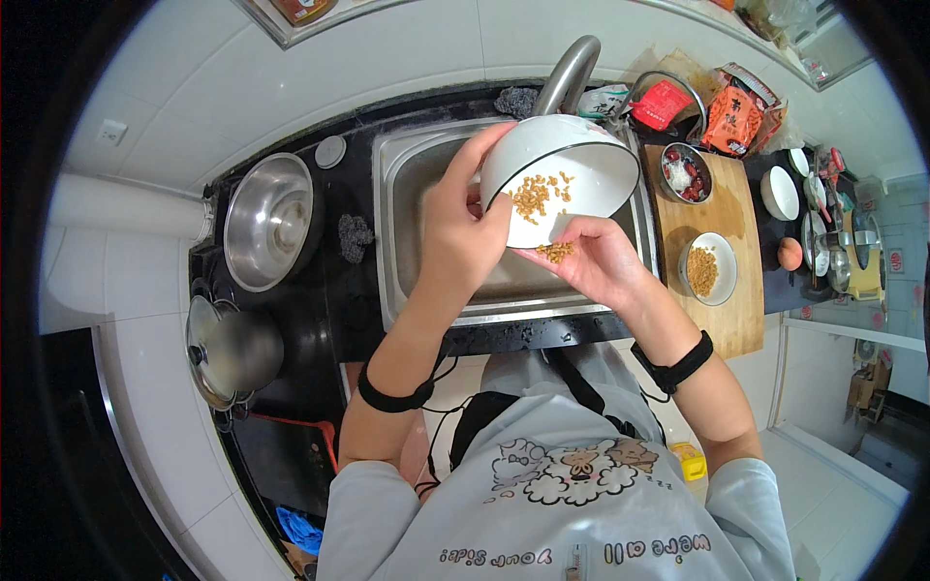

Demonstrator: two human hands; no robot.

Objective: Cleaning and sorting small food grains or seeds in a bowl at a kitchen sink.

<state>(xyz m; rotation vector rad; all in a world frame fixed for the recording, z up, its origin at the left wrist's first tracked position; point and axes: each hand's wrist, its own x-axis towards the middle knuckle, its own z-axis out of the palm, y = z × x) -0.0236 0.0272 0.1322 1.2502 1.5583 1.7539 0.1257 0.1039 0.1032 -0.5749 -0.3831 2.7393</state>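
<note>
Over the steel sink [407, 210], my left hand [465, 218] grips a white enamel bowl [603, 174] with a dark rim, tilted on its side. Light brown grains [534, 196] lie inside against its white wall. Cupped under the lower rim, my right hand [599, 265] holds more of the grains in its palm and fingers. To the right, a small white bowl [729, 279] with similar grains stands on the wooden cutting board [734, 218]. A metal bowl [664, 179] with red pieces and something white stands farther back on that board.
The steel faucet [570, 72] rises behind the tilted bowl. A large steel basin [265, 254] and a lidded pot [211, 348] stand at left, with a scouring pad [355, 238] near the sink. Food packets [734, 120], an egg [790, 254] and an empty white bowl [781, 192] are at right.
</note>
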